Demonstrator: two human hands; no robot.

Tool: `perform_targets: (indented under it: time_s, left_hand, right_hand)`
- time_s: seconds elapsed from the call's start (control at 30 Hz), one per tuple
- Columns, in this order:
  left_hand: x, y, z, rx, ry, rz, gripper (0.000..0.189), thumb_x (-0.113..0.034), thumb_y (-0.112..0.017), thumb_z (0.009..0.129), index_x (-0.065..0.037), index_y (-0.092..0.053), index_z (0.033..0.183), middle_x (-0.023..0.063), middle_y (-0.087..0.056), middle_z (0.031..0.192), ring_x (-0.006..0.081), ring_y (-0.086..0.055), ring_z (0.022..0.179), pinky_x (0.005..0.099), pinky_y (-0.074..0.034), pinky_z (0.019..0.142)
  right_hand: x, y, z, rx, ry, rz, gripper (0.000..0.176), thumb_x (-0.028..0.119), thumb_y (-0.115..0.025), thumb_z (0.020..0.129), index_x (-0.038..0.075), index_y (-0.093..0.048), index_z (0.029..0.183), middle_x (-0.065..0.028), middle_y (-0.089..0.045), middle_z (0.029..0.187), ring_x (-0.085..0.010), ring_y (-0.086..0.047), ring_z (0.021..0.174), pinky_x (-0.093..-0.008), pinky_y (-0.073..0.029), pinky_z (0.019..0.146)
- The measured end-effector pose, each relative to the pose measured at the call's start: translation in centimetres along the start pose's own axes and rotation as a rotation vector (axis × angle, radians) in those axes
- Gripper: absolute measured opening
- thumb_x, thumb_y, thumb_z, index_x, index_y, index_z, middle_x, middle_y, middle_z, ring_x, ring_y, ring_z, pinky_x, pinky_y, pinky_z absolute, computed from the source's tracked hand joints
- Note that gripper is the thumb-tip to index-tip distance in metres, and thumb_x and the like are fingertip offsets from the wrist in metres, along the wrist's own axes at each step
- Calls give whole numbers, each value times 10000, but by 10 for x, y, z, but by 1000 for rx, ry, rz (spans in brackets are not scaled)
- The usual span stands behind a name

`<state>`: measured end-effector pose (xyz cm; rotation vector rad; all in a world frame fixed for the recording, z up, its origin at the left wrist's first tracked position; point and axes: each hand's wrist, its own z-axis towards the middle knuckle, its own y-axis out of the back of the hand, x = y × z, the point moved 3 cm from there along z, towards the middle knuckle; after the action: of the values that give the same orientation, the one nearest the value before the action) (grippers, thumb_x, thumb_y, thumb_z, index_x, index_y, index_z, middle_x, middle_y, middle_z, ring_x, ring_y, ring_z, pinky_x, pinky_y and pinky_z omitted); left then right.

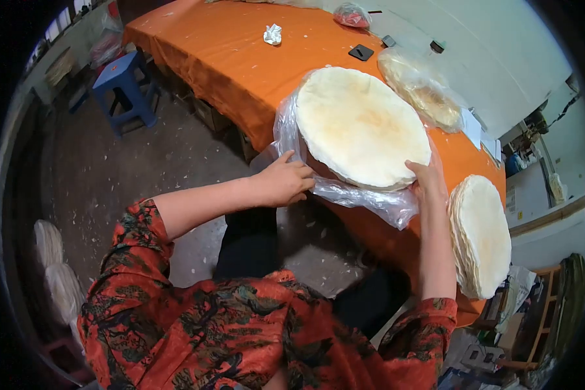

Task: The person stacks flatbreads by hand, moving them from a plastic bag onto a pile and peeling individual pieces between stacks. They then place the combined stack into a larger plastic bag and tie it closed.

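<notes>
A stack of large round pale flatbreads (364, 123) lies partly inside a clear plastic bag (364, 200) near the table's front edge. The bag's loose film spreads around the stack's left and near sides. My left hand (284, 181) is closed on the bag's film at the stack's left front. On the right, my right hand (428, 180) grips the near right rim of the stack, with its thumb on the top bread. The fingers beneath are hidden.
Another flatbread stack (481, 237) stands at the right end of the orange-covered table (221, 49). Behind are a bagged bread pile (419, 91), a black flat object (361, 52), crumpled white paper (273, 34) and a red bag (352, 15). A blue stool (125, 91) stands left.
</notes>
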<state>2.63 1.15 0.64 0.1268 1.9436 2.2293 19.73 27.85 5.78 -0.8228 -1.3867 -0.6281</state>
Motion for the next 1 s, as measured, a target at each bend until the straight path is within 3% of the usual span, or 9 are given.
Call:
perform_targets:
  time_s: [0.07,0.2,0.27,0.37,0.6,0.67,0.73,0.9,1.0]
  left_hand:
    - [2,-1,3,-4,88,-20,415,-226,-658,793,-90,-525,1162,98,-545,1096,268,-530,1093,563,-313,1009]
    - [4,3,3,-65,176,-150,525,-179,-654,797,-67,-447,1267,132,-575,1101,298,-540,1085,564,-309,1013]
    - [5,3,4,-139,201,-172,536,-163,-653,796,-55,-434,1273,151,-585,1087,314,-546,1072,538,-336,997]
    - [5,14,3,-258,274,-247,543,-135,-655,793,-31,-417,1270,189,-598,1066,339,-569,1030,484,-405,935]
    - [18,13,3,-381,387,-481,482,-106,-646,812,7,-414,1218,223,-608,1008,357,-631,904,433,-501,758]
    - [24,8,4,-403,382,-562,461,-96,-628,810,4,-416,1208,230,-609,1005,360,-628,886,431,-500,747]
    - [31,0,6,-421,376,-646,442,-87,-610,808,0,-419,1197,237,-610,1002,363,-625,869,429,-498,735]
    - [35,2,11,-393,642,-1615,306,-28,-532,855,-3,-428,1141,124,-523,1114,219,-610,950,328,-532,727]
    - [34,7,11,-435,644,-1739,296,-17,-522,850,4,-418,1127,117,-522,1068,218,-598,960,340,-535,746]
  right_hand:
    - [2,6,15,176,103,-55,774,-189,-431,724,99,-295,1429,-175,-449,1346,-305,-504,1184,-382,-479,946]
    - [12,2,15,42,-75,-14,742,-162,-449,757,119,-303,1427,-171,-478,1311,-314,-549,1115,-412,-529,862]
    - [11,5,17,-26,-83,-65,690,-134,-491,764,113,-354,1394,-191,-549,1189,-295,-616,938,-371,-559,627]
    - [13,3,16,-51,-135,-4,683,-114,-507,770,128,-361,1392,-181,-570,1148,-281,-629,867,-364,-535,524]
    - [7,13,32,-32,-148,-71,661,-67,-542,786,146,-368,1387,-182,-566,1153,-292,-633,832,-372,-559,560]
    - [18,2,21,-101,-180,-82,467,-9,-553,824,-16,-416,1270,-193,-559,1140,-309,-622,948,-435,-571,729]
    - [20,6,37,-108,-240,-98,430,5,-550,836,-32,-426,1246,-194,-565,1126,-306,-625,939,-426,-573,725]
    - [32,0,55,-98,-269,-21,347,11,-546,853,-110,-435,1159,-246,-564,1052,-349,-636,882,-422,-606,667]
    - [29,4,65,-98,-302,1,336,10,-555,849,-110,-450,1145,-240,-573,1032,-336,-639,854,-413,-600,632]
